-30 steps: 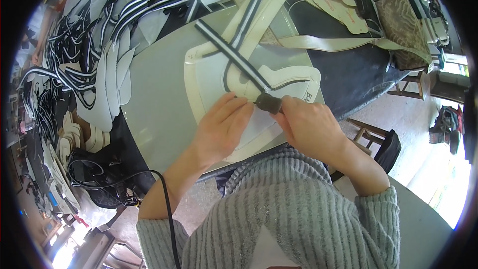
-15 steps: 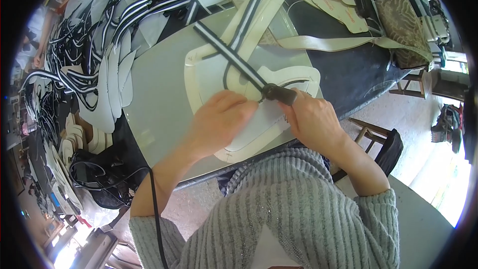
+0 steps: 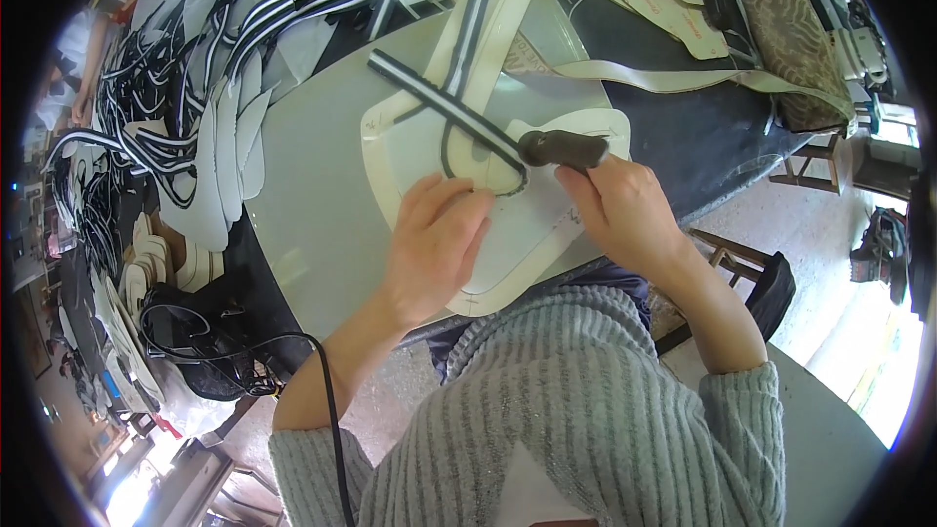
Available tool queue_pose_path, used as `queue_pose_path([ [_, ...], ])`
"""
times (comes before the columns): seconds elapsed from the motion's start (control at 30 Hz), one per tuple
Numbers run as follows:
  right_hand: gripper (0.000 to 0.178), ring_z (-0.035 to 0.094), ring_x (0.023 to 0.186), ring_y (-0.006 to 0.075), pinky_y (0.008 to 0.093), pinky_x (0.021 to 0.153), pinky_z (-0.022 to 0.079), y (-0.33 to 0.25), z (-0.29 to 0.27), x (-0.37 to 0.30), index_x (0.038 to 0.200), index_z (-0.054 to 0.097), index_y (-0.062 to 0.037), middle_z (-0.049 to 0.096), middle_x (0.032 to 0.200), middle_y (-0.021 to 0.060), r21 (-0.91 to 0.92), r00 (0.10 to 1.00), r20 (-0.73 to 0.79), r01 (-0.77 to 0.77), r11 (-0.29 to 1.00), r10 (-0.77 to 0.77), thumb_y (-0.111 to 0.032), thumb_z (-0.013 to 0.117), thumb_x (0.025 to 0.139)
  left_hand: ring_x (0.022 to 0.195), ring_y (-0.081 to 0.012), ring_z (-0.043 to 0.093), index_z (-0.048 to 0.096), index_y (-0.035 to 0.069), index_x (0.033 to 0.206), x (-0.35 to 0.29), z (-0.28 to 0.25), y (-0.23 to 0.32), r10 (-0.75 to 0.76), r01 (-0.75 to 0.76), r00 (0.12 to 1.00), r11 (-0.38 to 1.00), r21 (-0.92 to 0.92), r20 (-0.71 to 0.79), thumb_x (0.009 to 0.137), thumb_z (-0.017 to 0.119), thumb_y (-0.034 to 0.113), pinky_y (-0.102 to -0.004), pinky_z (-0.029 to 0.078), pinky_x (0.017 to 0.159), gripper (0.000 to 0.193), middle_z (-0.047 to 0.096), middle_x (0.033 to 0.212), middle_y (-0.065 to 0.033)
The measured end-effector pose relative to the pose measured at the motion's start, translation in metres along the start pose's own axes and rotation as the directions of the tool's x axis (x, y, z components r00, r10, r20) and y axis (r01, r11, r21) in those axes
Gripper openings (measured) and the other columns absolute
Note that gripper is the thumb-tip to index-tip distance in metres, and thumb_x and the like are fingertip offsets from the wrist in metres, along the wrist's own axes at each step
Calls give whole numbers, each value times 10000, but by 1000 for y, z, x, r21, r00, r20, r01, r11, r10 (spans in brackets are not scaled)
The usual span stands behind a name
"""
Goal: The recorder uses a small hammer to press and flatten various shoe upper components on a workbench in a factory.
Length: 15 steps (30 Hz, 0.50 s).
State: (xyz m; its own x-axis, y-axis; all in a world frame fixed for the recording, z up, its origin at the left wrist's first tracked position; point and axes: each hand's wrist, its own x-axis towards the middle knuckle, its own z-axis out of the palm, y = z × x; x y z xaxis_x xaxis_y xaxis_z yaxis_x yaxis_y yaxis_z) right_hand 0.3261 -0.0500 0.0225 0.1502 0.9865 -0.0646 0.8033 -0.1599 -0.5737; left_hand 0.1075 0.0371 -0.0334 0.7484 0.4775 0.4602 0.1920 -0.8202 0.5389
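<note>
A cream sole-shaped piece (image 3: 481, 161) lies on the pale board, its rounded end towards me. A black-and-white striped strip (image 3: 434, 96) runs around that end, and its tail crosses over the piece to the upper left. My left hand (image 3: 434, 239) has bent fingers pressed at the near edge of the rounded end; the fingertips are partly hidden. On the right, my right hand (image 3: 630, 215) grips a dark brown hammer-like tool (image 3: 566, 149). The tool's blunt round end is beside the strip, at the right of the rounded end. Its handle is hidden by my hand.
Beneath the work is a pale board (image 3: 312, 205) on a black table (image 3: 683, 137). Many striped strips (image 3: 185, 156) and white pieces heap at the left. A patterned case (image 3: 795, 54) stands far right. A black cable (image 3: 332, 390) hangs over my left forearm.
My right hand has lifted the tool up and slightly right, away from the strip's edge. My left hand has shifted slightly, and its fingers have straightened some. The rounded end shows more.
</note>
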Motion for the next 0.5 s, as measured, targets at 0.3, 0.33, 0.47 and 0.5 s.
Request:
queue_pose_path([
  [0.3,305,642,641,384,455,583,516,-19,6,4,859,530,7,639,705,194,31,991,132,-22,999,18,-270,548,985,979,-289,635,613,14,1077,5,-4,-5,163,-168,985,973,157,50,702,672,46,-457,513,894,381,667,1053,-84],
  [0.33,305,642,641,384,455,583,516,-20,6,1,859,530,7,639,705,194,30,991,134,-21,999,17,-270,548,985,979,-289,635,613,14,1077,8,-5,-8,161,-166,986,974,157,48,702,672,46,-457,513,894,381,667,1053,-84],
  [0.47,295,656,640,358,431,569,528,-25,8,-13,858,524,1,637,713,174,-131,986,164,28,991,-6,-269,567,970,1001,-273,643,626,24,1060,13,-19,-17,251,-266,955,960,82,159,702,685,41,-426,526,897,363,688,1055,-82],
  [0.5,293,658,638,352,425,564,530,-24,7,-14,860,522,-1,636,716,168,-124,981,193,30,992,-6,-270,571,966,1007,-271,651,642,23,1066,13,-22,-19,287,-309,936,947,83,206,718,701,15,-422,533,899,353,707,1047,-81],
])
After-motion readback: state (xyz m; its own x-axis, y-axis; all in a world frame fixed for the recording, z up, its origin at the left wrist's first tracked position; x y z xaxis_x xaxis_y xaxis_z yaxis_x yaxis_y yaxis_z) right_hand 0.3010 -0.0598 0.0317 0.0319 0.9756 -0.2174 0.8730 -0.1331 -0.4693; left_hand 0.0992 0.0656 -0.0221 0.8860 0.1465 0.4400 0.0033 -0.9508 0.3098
